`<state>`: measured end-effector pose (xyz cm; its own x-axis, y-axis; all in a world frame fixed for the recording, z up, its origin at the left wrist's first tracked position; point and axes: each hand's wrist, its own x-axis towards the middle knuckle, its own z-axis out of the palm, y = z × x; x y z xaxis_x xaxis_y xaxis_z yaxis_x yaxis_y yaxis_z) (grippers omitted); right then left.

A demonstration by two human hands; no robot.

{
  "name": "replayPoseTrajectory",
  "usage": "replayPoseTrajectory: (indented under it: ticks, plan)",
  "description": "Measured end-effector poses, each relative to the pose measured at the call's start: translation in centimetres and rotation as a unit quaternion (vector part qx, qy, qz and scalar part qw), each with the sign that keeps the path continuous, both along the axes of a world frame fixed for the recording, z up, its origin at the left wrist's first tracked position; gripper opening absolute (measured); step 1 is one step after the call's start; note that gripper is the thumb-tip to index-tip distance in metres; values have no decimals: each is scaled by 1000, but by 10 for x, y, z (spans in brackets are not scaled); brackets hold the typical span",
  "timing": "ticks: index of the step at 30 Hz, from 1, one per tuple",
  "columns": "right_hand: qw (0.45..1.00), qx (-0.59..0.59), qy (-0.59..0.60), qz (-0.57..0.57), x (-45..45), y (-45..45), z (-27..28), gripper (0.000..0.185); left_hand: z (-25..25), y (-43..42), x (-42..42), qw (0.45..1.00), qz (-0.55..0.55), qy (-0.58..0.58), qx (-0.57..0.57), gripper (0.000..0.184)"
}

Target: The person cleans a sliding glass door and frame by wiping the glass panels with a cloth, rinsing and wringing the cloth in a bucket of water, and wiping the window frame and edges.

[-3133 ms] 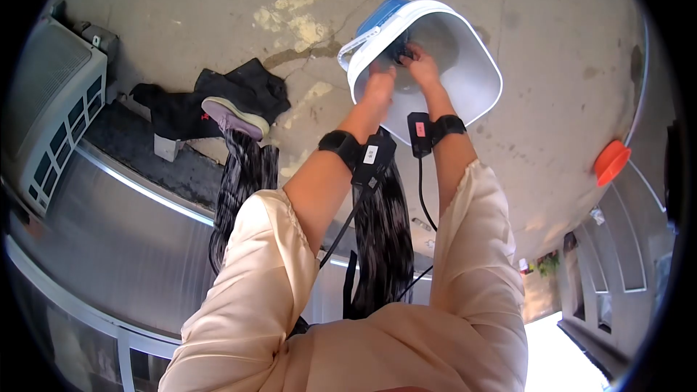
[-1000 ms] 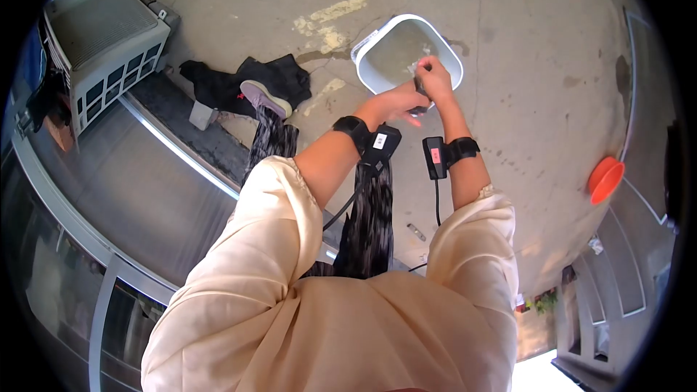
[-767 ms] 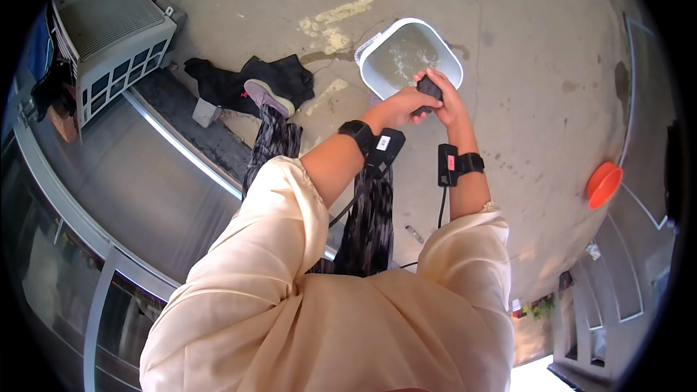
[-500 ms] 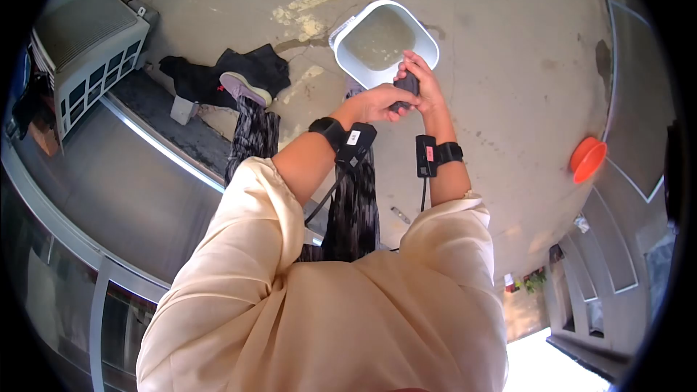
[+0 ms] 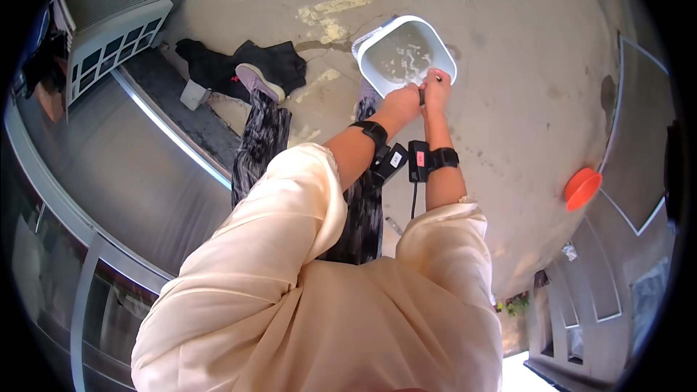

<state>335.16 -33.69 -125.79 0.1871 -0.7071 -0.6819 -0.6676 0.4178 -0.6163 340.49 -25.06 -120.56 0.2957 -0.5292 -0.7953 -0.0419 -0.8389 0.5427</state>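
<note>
My left hand [image 5: 404,100] and my right hand [image 5: 437,87] are side by side at the near rim of a white bucket [image 5: 375,75]. Both are closed around a small dark cloth [image 5: 422,97], most of it hidden by the fingers; its exact kind cannot be made out. Murky water [image 5: 392,49] stands in the bucket, with pale splashes and ripples just beyond my hands. Each wrist wears a black strap with a small dark box.
A black garment [image 5: 268,65] lies on the concrete floor by my shoe [image 5: 260,83]. Left are a slatted grey unit [image 5: 116,29] and a metal-edged panel [image 5: 167,145]. An orange basin [image 5: 583,189] sits to the right.
My hands have closed tighter around the dark cloth, so less of it shows. Splashes now mark the water, which was calmer before. The whole view has shifted slightly.
</note>
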Motion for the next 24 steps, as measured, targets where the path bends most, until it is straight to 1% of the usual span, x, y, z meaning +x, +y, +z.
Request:
replayPoseTrajectory:
  ticks: [1,2,3,4,5,6,7,8,9,10,11,12,14,16,17,18,19,20,21,22,23,24]
  plan:
    - [996,43,-51,-63,-3,1,18,24,0,2,-1,1000,11,10,-24,40]
    - [987,50,-116,-95,-16,-1,22,26,-2,6,-2,994,58,15,-92,57]
    - [976,39,-163,-138,-26,-1,36,27,3,11,4,984,92,92,-122,70]
    - [959,65,-214,-174,-30,0,60,30,23,16,17,927,230,284,-85,81]
    - [959,55,-208,-186,-36,0,74,32,27,23,14,856,357,361,-98,88]
    - [960,22,-204,-190,-27,8,107,33,60,35,24,772,460,419,-133,87]
    - [964,-6,-212,-160,-17,14,145,33,71,33,28,749,480,447,-90,82]
    - [967,-28,-215,-134,-8,26,177,33,81,42,29,733,446,493,-147,75]
    - [970,-12,-224,-92,7,39,216,30,105,42,38,716,411,544,-148,69]
    - [964,0,-263,-36,9,53,238,28,149,44,46,710,432,537,-145,64]
    - [955,6,-295,22,13,63,258,27,175,51,54,720,441,515,-150,61]
    - [949,-7,-309,58,27,72,289,22,179,60,53,694,461,504,-227,58]
    - [954,-87,-276,78,31,84,291,18,207,83,68,755,479,400,-202,49]
    - [949,111,-291,53,56,92,326,19,235,110,88,768,509,328,-211,39]
    - [928,249,-277,17,76,108,342,23,251,125,95,734,536,355,-219,31]
    - [929,272,-235,88,88,124,340,30,252,147,104,699,438,480,-299,24]
    - [933,201,-243,174,95,137,324,34,269,159,106,732,463,410,-285,25]
    - [934,183,-215,217,108,145,326,36,283,170,110,760,486,336,-271,28]
    - [927,178,-214,252,121,153,322,34,288,181,112,803,518,149,-253,36]
    - [919,176,-209,285,129,160,311,35,282,196,113,814,536,-43,-221,43]
    - [918,190,-184,295,141,170,313,39,275,221,121,846,486,-126,-178,60]
    - [917,204,-157,305,154,187,320,48,310,236,133,838,523,-78,-133,63]
